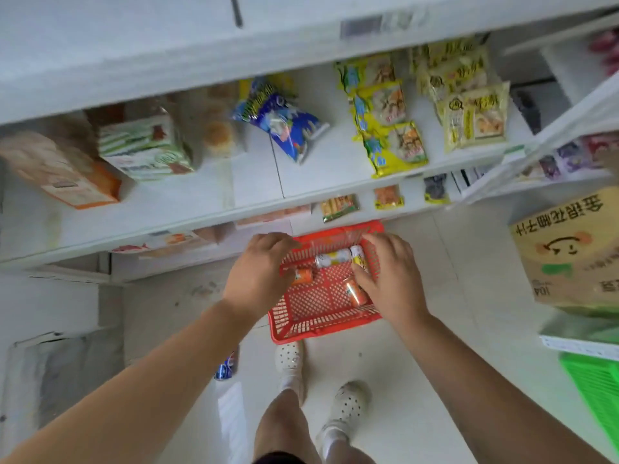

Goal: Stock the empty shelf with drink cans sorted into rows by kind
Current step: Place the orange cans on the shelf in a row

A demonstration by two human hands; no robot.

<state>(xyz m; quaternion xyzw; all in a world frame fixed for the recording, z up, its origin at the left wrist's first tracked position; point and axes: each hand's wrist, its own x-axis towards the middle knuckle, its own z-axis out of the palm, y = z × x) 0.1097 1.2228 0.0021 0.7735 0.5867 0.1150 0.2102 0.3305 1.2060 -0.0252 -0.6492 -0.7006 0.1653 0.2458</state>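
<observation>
I see four drink cans (335, 257) lying in a red basket (321, 313) on the pale tiled floor (435, 329). My left hand (258, 272) and right hand (388, 276) reach in; whether their fingers grip cans I cannot tell. White shelves (201, 202) hold snack packets; can labels are unreadable.

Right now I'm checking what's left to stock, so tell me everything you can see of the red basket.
The basket is red plastic lattice, rectangular, sitting flat on the pale floor below the shelves. Four cans lie on their sides inside: two orange, two pale with yellow. The left hand reaches in at one orange can, the right hand over the other.
</observation>
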